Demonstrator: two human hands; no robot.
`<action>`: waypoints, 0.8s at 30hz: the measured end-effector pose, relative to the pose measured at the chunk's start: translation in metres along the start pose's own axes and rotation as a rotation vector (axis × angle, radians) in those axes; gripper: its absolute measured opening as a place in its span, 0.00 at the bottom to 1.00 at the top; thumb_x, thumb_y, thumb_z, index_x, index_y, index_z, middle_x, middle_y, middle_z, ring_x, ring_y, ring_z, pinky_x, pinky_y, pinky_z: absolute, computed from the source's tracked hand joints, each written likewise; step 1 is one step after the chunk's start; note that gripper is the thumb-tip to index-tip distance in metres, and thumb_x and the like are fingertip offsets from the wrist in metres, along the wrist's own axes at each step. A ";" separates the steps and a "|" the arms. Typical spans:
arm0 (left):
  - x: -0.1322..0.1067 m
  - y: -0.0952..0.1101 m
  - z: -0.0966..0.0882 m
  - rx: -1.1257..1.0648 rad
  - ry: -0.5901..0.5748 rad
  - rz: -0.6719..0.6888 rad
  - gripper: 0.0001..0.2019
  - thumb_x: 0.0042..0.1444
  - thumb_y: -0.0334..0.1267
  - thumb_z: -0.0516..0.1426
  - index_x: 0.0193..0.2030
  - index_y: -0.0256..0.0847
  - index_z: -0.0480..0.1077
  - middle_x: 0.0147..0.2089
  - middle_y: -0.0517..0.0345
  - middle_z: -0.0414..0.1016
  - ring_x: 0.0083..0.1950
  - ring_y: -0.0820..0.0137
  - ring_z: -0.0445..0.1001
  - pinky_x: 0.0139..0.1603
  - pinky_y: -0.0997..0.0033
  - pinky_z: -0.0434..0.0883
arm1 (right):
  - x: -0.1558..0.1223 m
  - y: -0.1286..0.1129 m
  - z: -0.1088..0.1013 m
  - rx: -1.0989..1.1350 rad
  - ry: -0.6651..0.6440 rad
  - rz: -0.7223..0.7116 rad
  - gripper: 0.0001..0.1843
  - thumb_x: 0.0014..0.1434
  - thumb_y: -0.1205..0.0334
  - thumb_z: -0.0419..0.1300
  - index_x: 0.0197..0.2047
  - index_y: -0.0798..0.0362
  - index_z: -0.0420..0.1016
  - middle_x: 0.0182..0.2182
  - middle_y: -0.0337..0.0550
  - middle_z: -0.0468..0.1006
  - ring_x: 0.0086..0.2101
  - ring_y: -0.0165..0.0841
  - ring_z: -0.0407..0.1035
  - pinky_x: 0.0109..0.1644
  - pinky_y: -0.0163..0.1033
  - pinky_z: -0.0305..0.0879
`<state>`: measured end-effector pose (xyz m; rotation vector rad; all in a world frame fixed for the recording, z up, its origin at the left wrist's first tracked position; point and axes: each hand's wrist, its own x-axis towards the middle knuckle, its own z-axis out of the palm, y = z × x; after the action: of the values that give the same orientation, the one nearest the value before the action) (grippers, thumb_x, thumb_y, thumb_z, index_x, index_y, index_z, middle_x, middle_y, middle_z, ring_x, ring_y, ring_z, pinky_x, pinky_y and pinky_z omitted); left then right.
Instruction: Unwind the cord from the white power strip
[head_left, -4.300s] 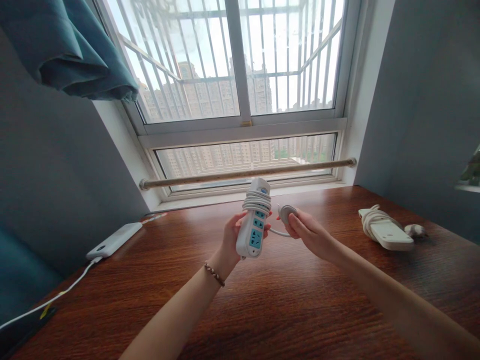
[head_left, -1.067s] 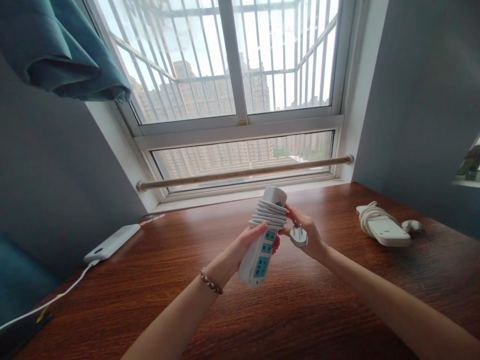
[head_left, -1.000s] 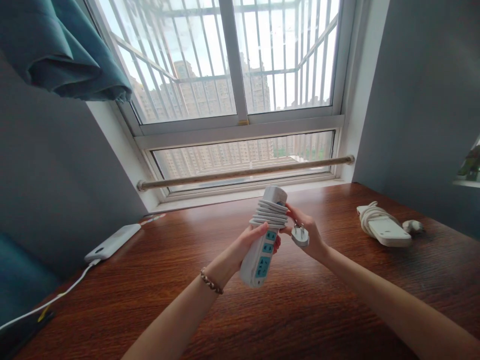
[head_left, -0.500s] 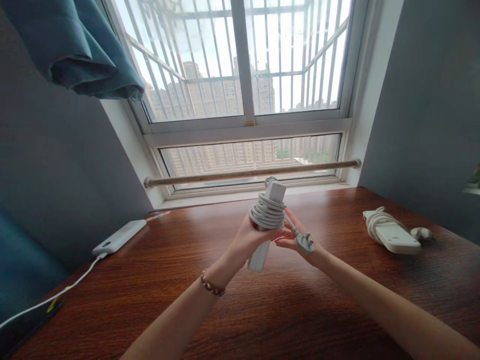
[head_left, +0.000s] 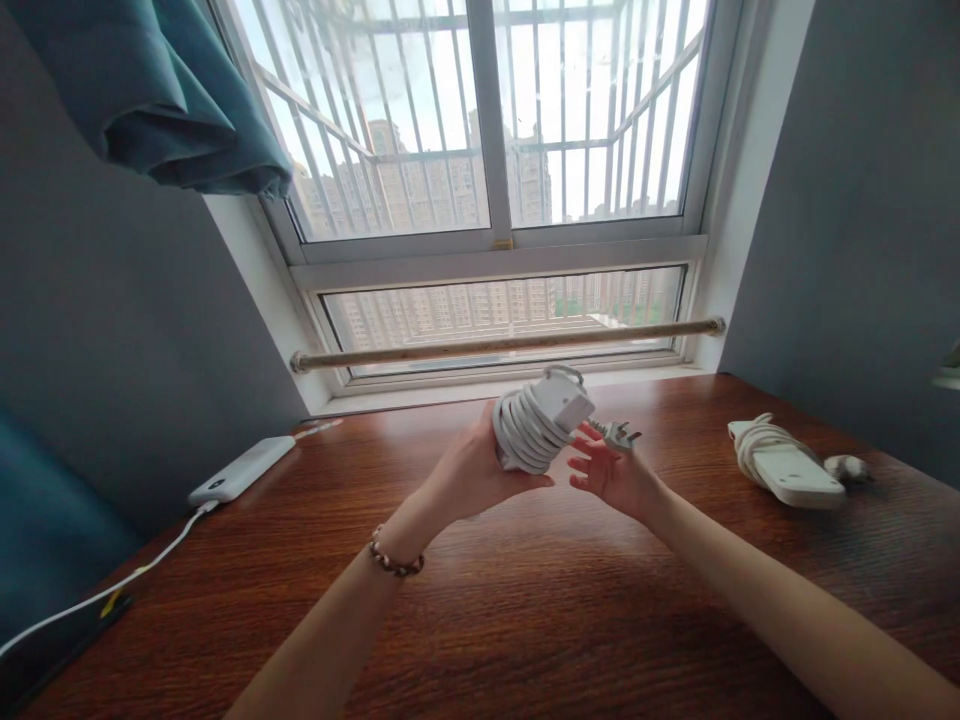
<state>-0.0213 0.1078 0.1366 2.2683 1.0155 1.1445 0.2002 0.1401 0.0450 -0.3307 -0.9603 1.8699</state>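
Fingers of the left hand (head_left: 472,465) curl closed around a white plastic power strip (head_left: 571,400), tilted above the glossy wood-grained worktop (head_left: 487,610) and wrapped in smooth, round cord (head_left: 525,430); fingers of the right hand (head_left: 613,478) part loosely, half-open, beside a metal-pronged plug (head_left: 619,437), contact unclear.

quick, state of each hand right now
Left hand: closed, holding the cord-wrapped power strip.
Right hand: open, by the plug; contact unclear.
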 end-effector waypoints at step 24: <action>0.002 0.010 0.005 0.060 -0.188 0.268 0.27 0.48 0.35 0.61 0.56 0.40 0.64 0.52 0.45 0.68 0.53 0.54 0.65 0.57 0.58 0.58 | -0.009 -0.004 0.033 -0.148 -0.080 0.081 0.22 0.46 0.49 0.60 0.41 0.54 0.71 0.35 0.48 0.75 0.34 0.40 0.70 0.38 0.49 0.69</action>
<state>-0.0126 0.1025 0.1406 2.5624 0.6990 0.9860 0.1877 0.1172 0.0673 -0.3910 -1.1588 1.9015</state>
